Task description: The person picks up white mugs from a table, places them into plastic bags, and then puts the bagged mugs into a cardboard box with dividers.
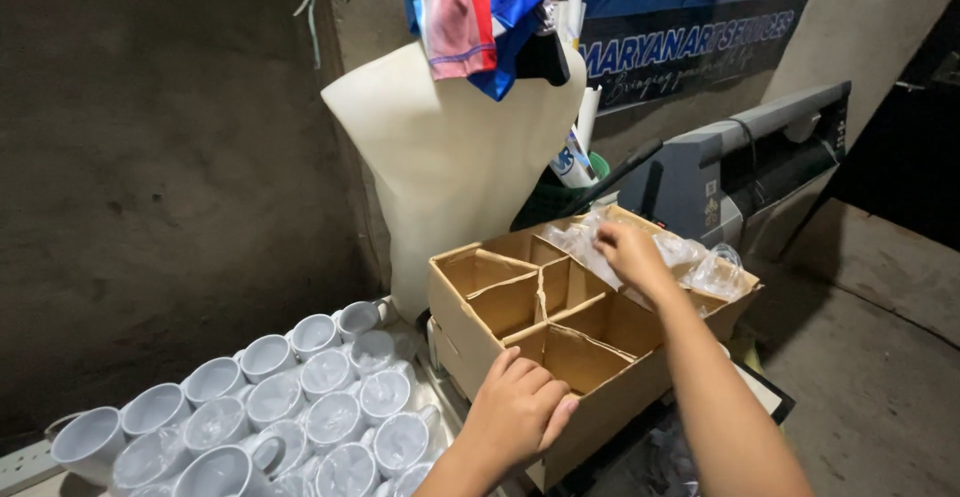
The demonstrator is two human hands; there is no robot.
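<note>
A brown cardboard box [480, 322] with cardboard dividers stands tilted in front of me. My left hand [517, 407] rests on its near edge, fingers curled over the rim. My right hand [630, 254] reaches into the far side of the box and pinches clear plastic bags [690, 257] that lie crumpled in the far compartments. The near compartments look empty.
Several white mugs [300, 407] stand in rows at the lower left, some wrapped in clear plastic. A cream mannequin torso [450, 157] with coloured cloth [470, 12] on top stands behind the box. A grey machine [750, 162] is at the right, and a dark wall at the left.
</note>
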